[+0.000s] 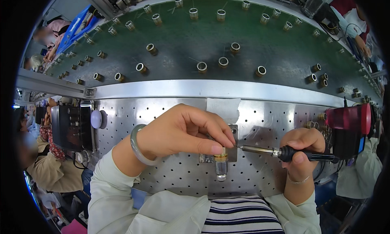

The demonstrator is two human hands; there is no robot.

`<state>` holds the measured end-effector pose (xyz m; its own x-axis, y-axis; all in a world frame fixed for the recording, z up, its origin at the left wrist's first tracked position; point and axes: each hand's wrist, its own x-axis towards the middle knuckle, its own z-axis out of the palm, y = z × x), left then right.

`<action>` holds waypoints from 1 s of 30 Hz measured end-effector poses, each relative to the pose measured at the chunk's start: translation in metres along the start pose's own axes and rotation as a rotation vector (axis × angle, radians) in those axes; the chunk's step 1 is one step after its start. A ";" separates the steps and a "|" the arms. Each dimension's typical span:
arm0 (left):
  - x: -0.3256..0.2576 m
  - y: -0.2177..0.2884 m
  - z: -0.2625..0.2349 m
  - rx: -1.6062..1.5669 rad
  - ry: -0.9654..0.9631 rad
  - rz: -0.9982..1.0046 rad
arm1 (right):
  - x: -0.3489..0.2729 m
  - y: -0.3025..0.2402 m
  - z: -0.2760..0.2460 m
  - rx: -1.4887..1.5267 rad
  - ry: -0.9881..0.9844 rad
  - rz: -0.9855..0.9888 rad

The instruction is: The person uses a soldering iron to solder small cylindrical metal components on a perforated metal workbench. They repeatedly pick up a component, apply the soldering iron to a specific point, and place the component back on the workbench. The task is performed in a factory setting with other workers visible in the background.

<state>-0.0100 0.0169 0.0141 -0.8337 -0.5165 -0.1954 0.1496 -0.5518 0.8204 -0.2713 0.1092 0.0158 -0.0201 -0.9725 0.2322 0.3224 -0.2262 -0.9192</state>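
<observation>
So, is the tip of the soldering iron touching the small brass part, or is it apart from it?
Touching, as far as it shows: the soldering iron tip meets the brass part beside the left hand fingertips.

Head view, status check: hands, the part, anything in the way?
Left hand pinching small brass-capped part on metal block. Right hand gripping soldering iron, tip at the part. Nothing between tip and part.

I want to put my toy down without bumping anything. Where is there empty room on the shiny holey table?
The perforated metal plate is bare between the black box and the left hand, and below the soldering iron. It is crowded at the small bulb and near the red device. Metal rings dot the green belt.
</observation>
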 end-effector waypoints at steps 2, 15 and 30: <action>-0.001 0.000 0.001 -0.009 0.035 -0.044 | 0.002 0.003 -0.001 0.031 -0.056 -0.030; -0.001 -0.004 0.007 -0.005 0.102 0.109 | 0.003 0.010 0.000 0.008 -0.203 -0.063; -0.003 -0.003 0.004 0.062 0.047 0.176 | 0.006 0.010 -0.003 -0.030 -0.238 -0.099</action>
<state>-0.0098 0.0224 0.0144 -0.7715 -0.6324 -0.0698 0.2567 -0.4098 0.8753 -0.2709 0.1009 0.0072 0.1738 -0.9058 0.3864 0.3018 -0.3245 -0.8964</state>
